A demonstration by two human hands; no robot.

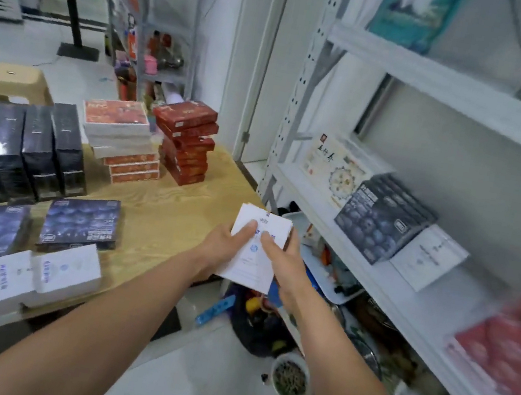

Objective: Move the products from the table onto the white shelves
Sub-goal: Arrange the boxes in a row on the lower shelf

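1. Held item: a small stack of flat white boxes (249, 270), rectangular, with the printed face turned up to the camera. Several box edges show at the far end of the stack.
2. Location: the stack is at the centre of the frame, in the air just off the right edge of the wooden table (166, 212), between the table and the white shelves (409, 295).
3. Left hand (225, 247): grips the stack's left edge, with the thumb pressed on the top face. The fingers underneath are hidden.
4. Right hand (282, 264): grips the right edge, with the thumb on the top face and the fingers curled round the side.
5. Markings: blue characters and a round blue emblem on the top face, too blurred to read.
6. Orientation: the long axis runs nearly up and down the frame, with the far end tipped slightly right.
7. Table, lower left: similar white cartons (10, 285) lie flat, with blue print that cannot be read.
8. Table, left: dark blue boxes (80, 224) lie flat, with black boxes (20, 151) standing upright behind them.
9. Table, far side: an orange-and-white stack (119, 141) sits beside a red stack (187, 142).
10. Shelf, right of frame: red cartons (510, 349); a leaning white box (429, 258) against leaning dark blue shelf boxes (380, 218); a cream box (333, 172) with brush characters that cannot be read.
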